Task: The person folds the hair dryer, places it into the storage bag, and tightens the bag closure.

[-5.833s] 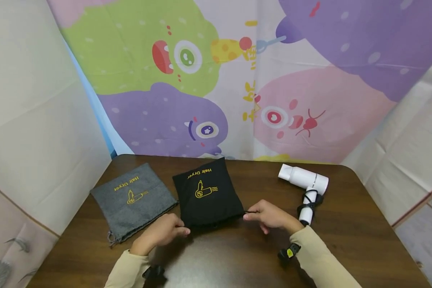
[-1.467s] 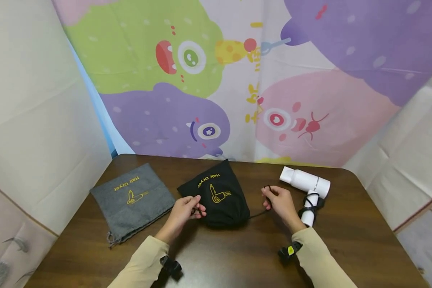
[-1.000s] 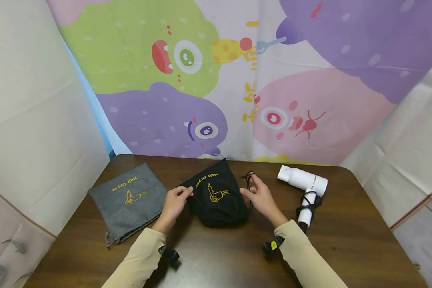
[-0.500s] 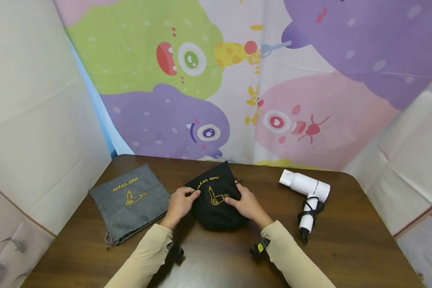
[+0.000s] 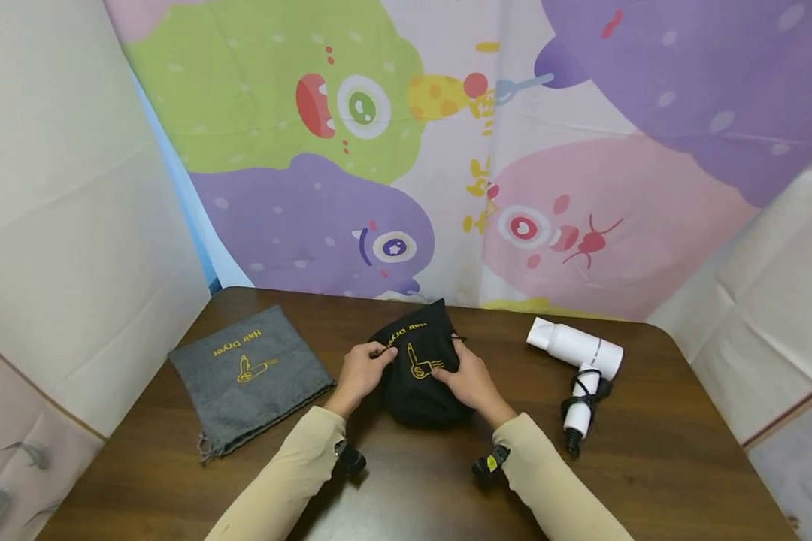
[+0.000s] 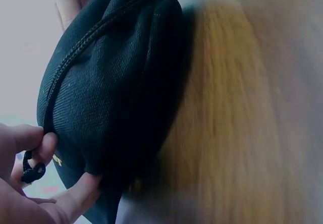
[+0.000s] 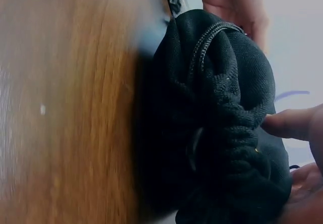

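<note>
Head view was evenly lit and fairly crisp. Soft glare sat on the table (image 5: 413, 507), nearer the wearer than the left hand (image 5: 362, 370) and right hand (image 5: 472, 382); shadow lay beside the left wrist. Wrist views were dimmer, cool-tinted; the black bag (image 6: 108, 72) between the hands sank into near-black, wood beyond it blurred.

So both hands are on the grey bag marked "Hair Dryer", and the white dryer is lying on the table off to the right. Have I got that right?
Almost: it's the wrong bag. The head view shows the left hand and right hand on the black bag. The white dryer does lie on the table off to the right.
</note>
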